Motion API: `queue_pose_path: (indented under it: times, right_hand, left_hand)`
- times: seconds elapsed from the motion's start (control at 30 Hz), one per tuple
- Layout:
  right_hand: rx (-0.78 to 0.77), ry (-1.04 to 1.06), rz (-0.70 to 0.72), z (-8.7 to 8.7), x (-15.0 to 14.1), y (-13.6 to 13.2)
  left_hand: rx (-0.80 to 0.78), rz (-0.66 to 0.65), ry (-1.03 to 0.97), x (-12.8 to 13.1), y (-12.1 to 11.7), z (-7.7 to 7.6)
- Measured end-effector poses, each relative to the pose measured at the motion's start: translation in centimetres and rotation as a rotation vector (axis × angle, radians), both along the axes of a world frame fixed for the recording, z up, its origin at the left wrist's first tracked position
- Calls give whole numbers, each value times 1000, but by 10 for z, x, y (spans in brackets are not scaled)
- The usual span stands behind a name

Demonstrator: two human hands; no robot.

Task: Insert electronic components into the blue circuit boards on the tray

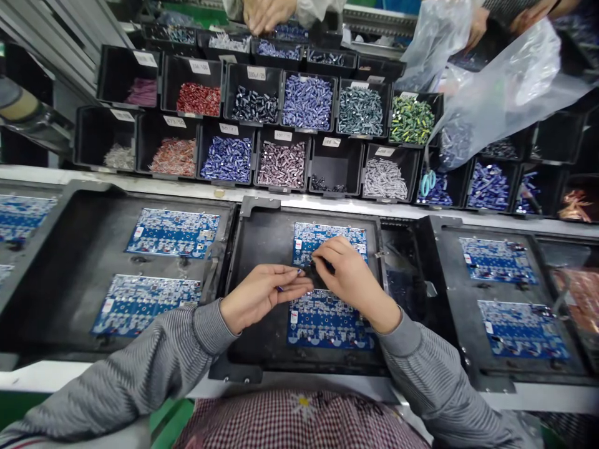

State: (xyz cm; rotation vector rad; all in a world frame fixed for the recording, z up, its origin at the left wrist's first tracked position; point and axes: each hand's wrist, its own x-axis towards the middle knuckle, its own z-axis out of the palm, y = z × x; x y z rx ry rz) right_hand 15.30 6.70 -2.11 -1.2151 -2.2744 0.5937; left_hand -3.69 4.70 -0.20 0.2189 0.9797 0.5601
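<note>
My left hand (269, 290) is turned partly palm up over the middle black tray (262, 324). Its fingers are curled around small blue capacitors, of which only bits show at the fingertips. Close beside it, my right hand (349, 274) has its thumb and fingers pinched together; what is between them is hidden. Both sets of fingertips are near the gap between an upper blue circuit board (304, 234) and a lower blue circuit board (327, 327). The right hand covers part of the upper board. Dark pieces show around its fingers.
Two rows of black parts bins (332, 156) holding coloured components stand behind the trays. A left tray (56, 280) and a right tray (449, 274) carry more boards. Teal-handled scissors (427, 183) hang at a bin. Another person's hands (269, 14) and a plastic bag (505, 81) are at the back.
</note>
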Motion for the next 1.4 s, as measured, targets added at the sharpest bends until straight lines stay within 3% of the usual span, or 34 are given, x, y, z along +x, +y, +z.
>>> queue_pose_path:
  times: [0.2, 0.77, 1.07, 1.2, 1.4]
  right_hand:
    - [-14, -3, 2, -1, 0, 1]
    - [-23, -78, 105, -2, 2, 5]
    - [-37, 159, 40, 21, 8, -11]
    - [-6, 41, -85, 12, 25, -5]
    - [-15, -9, -85, 2, 30, -2]
  left_hand:
    - [4, 26, -5, -1, 2, -5]
    - [72, -10, 38, 1, -2, -1]
    - [129, -66, -79, 10, -2, 7]
    - [115, -102, -28, 12, -7, 12]
    - [129, -149, -21, 9, -12, 9]
